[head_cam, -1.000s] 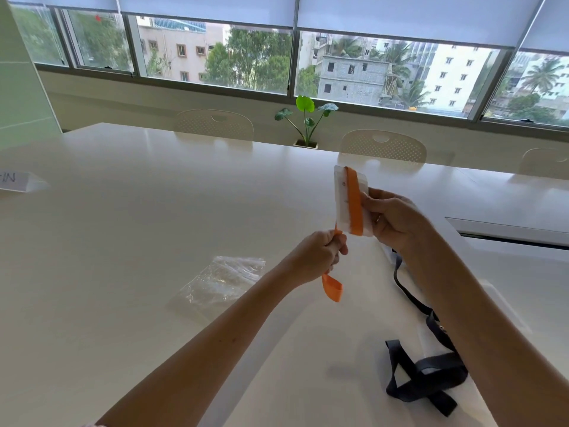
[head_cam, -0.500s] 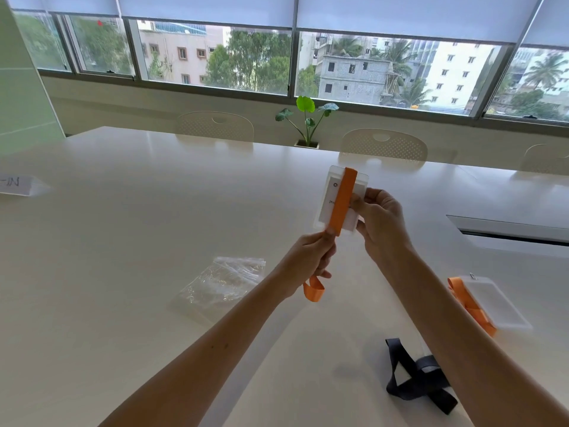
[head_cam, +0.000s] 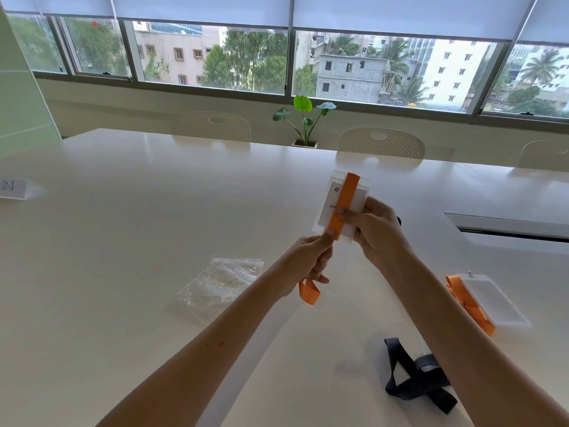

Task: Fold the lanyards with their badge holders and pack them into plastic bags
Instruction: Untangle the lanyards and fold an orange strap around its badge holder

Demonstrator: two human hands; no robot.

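Note:
My right hand (head_cam: 374,231) holds a clear badge holder (head_cam: 332,201) with a white card upright above the table, thumb pressing an orange lanyard (head_cam: 345,200) that runs lengthwise over its face. My left hand (head_cam: 309,261) pinches the same strap just below the holder; a short orange loop hangs under that fist. A small stack of clear plastic bags (head_cam: 220,283) lies on the table to the left of my left forearm.
A second badge holder with a folded orange lanyard (head_cam: 485,300) lies at the right. A dark lanyard (head_cam: 414,377) lies tangled near my right forearm. White table (head_cam: 129,248), a paper name card (head_cam: 14,188) far left, a slot (head_cam: 508,231) at right, chairs and a plant behind.
The badge holder has turned its printed face more toward me and tilted. My left hand has drawn more strap up along it, so the hanging loop is shorter. The second orange set came into sight.

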